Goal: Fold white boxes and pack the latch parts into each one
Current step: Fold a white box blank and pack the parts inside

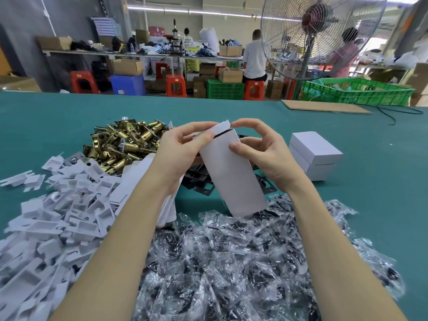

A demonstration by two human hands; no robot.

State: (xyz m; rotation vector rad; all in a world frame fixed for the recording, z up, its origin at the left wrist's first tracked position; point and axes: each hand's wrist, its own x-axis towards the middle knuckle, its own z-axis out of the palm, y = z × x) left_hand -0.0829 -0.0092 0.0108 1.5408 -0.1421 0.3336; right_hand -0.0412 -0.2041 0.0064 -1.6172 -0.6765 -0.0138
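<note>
The tall white box [231, 177] is matt, smooth card. The heaped latch bolts [125, 144] are shiny brass-coloured metal. The small bags [231, 262] are crinkled, glossy clear plastic. The teal desk [370, 205] looks matt, like cloth.
</note>
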